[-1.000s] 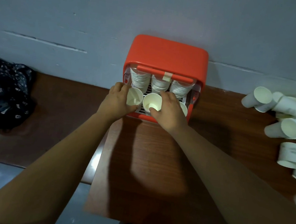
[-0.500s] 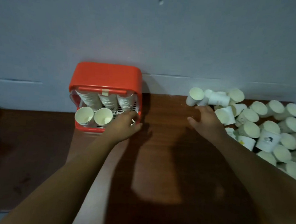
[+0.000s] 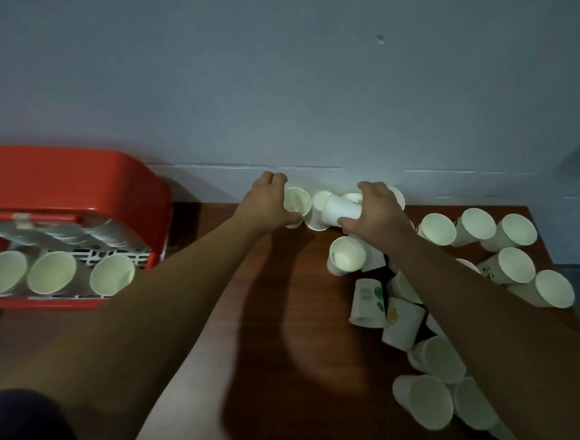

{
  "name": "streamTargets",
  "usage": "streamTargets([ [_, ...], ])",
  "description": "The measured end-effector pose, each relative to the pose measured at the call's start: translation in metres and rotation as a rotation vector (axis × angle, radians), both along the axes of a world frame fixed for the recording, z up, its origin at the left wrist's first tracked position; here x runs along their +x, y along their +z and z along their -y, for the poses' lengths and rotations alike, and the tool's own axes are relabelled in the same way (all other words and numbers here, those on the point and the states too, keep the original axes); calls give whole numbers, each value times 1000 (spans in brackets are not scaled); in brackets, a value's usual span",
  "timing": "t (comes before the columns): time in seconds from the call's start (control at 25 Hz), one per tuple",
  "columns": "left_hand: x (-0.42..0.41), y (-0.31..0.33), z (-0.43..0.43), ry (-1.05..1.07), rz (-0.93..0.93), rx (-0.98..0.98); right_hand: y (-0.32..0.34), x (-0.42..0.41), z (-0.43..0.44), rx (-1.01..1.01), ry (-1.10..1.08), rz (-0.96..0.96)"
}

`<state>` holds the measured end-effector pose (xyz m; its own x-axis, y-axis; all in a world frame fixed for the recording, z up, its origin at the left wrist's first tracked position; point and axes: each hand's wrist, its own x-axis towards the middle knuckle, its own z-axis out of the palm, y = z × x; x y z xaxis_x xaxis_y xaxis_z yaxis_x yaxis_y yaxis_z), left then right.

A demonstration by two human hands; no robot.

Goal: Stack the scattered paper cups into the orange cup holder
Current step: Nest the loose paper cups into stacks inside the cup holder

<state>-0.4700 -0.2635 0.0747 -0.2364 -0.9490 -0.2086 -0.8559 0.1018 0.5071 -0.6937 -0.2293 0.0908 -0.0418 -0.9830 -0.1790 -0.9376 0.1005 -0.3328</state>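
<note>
Two grips, each clamped on one cup. Left hand point(image 3: 269, 201): fingers over the top and thumb underneath, curled round the left cup point(image 3: 296, 205), which lies on its side at the back of the counter point(image 3: 291, 323), mouth toward the camera. Right hand point(image 3: 375, 208): fingers and thumb wrapped round the right cup point(image 3: 339, 211), also on its side; which end is its mouth cannot be told. Middle cup point(image 3: 318, 208) lies between them, ungripped, touching the right cup and just beside the left cup. All three sit close to the foot of the grey wall point(image 3: 291, 82).

Near cup point(image 3: 346, 256) lies just in front of the right hand, beside the wrist, mouth toward the camera. Pile point(image 3: 505, 265) of loose cups spreads from there along the right side of the counter to its near edge. Most lie on their sides and a few carry printed marks. The right forearm crosses over part of the pile, so no count is possible.

Holder point(image 3: 71, 184), orange, stands at the left of the counter, its back near the wall, well apart from both hands. Three front cups point(image 3: 51, 272) show side by side in its lower opening, mouths toward the camera. Stacks behind them are too blurred to count.

Dark cloth point(image 3: 10, 416) fills the lower left corner, against the left arm.
</note>
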Motion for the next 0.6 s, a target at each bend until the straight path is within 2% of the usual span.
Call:
streamTargets([
  [0.2,-34,-41,20,-52,213,-75,-53,-3,22,-87,221,-199],
  [0.44,-28,-54,16,-31,128,-100,-64,1,30,-105,324,-290],
  [0.52,-17,-45,4,5,48,-116,-52,4,21,-176,288,-226],
  [0.6,0,-31,-13,23,-32,-145,-34,12,5,-226,172,-31],
])
